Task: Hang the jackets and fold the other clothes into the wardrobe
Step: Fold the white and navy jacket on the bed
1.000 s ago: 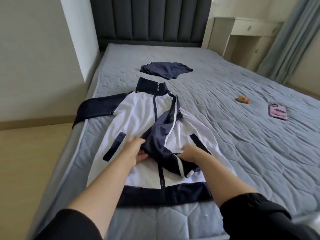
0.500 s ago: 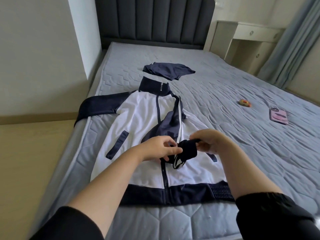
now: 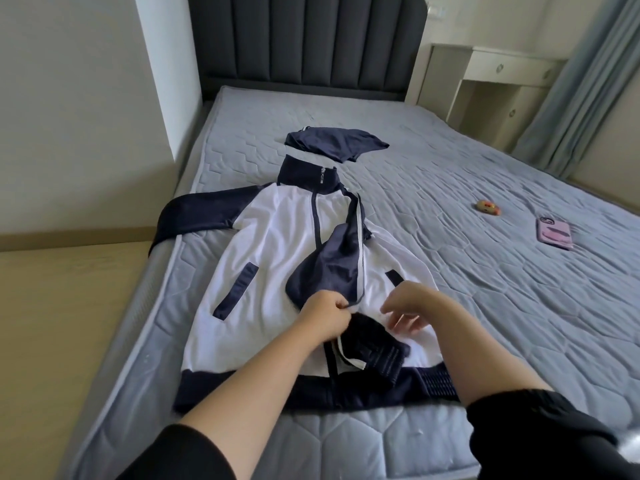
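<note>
A white and navy zip jacket [image 3: 277,258] lies face up on the grey mattress [image 3: 485,306], its collar toward the headboard. Its right sleeve [image 3: 332,268] is folded across the chest, with the ribbed cuff [image 3: 377,351] lying near the hem. My left hand [image 3: 323,318] pinches the sleeve's edge just above the cuff. My right hand [image 3: 412,308] hovers over the cuff with loose, spread fingers and holds nothing. The other sleeve [image 3: 197,213] hangs over the bed's left edge. A folded navy garment [image 3: 332,142] lies beyond the collar.
A pink phone [image 3: 554,233] and a small orange object [image 3: 487,206] lie on the mattress to the right. A dark padded headboard [image 3: 304,39] stands at the far end, a white nightstand [image 3: 491,77] beside it. Wooden floor [image 3: 62,323] lies to the left.
Both hands lifted the sleeve's cuff and set it back down near the hem. My right hand has let go of the cuff, while my left hand still pinches the sleeve.
</note>
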Demonstrator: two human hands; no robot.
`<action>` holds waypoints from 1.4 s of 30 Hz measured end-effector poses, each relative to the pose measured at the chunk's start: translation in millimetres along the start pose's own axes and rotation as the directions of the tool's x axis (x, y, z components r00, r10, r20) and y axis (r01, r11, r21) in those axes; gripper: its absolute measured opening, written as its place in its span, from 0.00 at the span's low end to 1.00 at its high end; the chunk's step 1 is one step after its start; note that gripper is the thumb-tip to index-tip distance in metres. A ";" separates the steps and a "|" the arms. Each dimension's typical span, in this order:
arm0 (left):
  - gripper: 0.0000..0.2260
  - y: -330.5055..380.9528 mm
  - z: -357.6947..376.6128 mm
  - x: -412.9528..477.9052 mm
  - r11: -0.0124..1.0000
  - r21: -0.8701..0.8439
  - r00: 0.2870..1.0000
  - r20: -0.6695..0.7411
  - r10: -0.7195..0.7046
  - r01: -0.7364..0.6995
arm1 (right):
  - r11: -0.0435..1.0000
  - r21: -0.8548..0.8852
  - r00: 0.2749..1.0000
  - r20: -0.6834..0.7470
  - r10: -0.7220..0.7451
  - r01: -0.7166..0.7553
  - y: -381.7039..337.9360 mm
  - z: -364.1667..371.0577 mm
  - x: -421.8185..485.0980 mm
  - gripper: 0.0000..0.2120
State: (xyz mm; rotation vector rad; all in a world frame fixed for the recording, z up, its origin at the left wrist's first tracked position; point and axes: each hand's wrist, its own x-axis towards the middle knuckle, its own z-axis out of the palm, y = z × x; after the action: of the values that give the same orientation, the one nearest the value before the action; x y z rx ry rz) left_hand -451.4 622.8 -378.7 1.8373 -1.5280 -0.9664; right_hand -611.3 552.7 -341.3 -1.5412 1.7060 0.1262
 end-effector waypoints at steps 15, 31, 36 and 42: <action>0.11 -66.0 -90.5 -10.4 0.458 -0.794 0.909 0.282 -0.305 0.400 | 0.798 0.603 0.993 0.098 -0.069 -0.004 -17.3 32.1 11.1 0.23; 0.07 -69.8 -111.8 -24.7 0.708 -0.651 0.928 0.373 -0.017 0.274 | 0.601 0.785 0.920 0.335 -0.206 -0.151 -52.5 72.2 5.1 0.28; 0.11 -82.3 -131.1 -28.5 0.971 -0.064 0.934 0.295 -0.201 0.229 | 0.426 0.902 0.954 0.179 -0.240 -0.062 -66.4 88.7 5.4 0.04; 0.09 -84.6 -136.7 -24.7 0.867 0.442 0.969 -0.017 -0.247 0.229 | 0.387 0.922 0.988 0.033 -0.152 0.029 -67.2 99.4 18.5 0.04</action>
State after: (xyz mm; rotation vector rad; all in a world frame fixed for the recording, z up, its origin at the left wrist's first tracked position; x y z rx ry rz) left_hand -293.9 659.6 -361.2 2.3854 -1.6749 -0.8092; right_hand -502.8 577.7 -389.6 -0.7029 1.1823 -0.7067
